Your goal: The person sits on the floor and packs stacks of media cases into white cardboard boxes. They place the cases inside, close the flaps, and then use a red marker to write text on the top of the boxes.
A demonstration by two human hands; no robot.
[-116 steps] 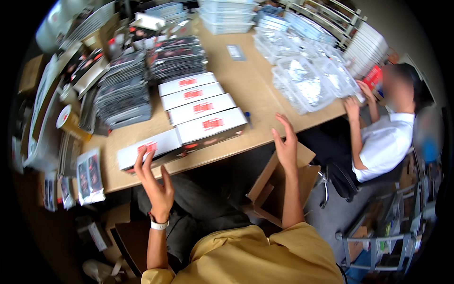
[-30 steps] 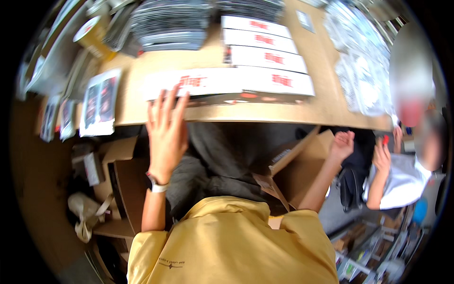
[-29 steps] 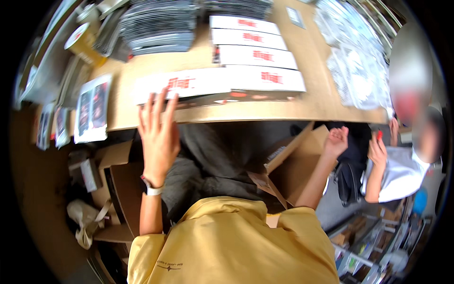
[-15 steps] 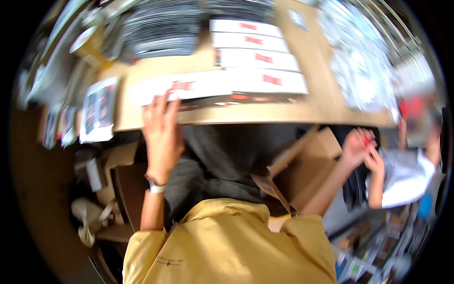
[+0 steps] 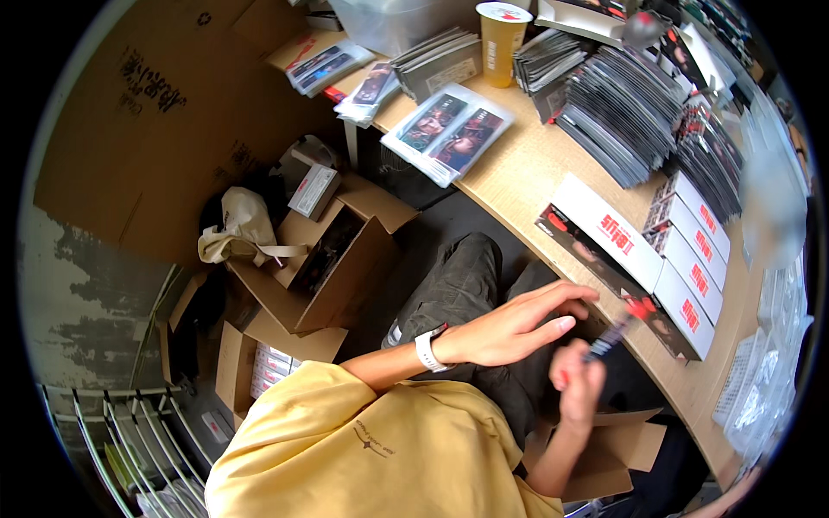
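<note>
My left hand (image 5: 514, 328), a white band at its wrist, reaches past the table's front edge with fingers stretched out, holding nothing. Just below it, my right hand (image 5: 577, 380) is closed around a slim dark tool (image 5: 609, 338) with red ends. Motion smears the tool, so its exact kind is unclear. Closest to both hands is a long white box (image 5: 609, 233) with red print and a dark printed side, lying along the table edge. Against it rests a row of several similar white boxes (image 5: 691, 311).
Dense stacks of dark flat sleeves (image 5: 617, 116) fill the far table beside a yellow cup (image 5: 503, 47). Sleeved picture cards (image 5: 447, 134) overhang the table edge. Clear plastic bags (image 5: 764, 354) lie at right. Open cartons (image 5: 341, 276) stand on the floor at left; another carton (image 5: 604, 457) is below my right arm.
My view has swung left, bringing the floor cartons into sight. My left hand has come off the white box, and my right hand has come close to it with the tool.
</note>
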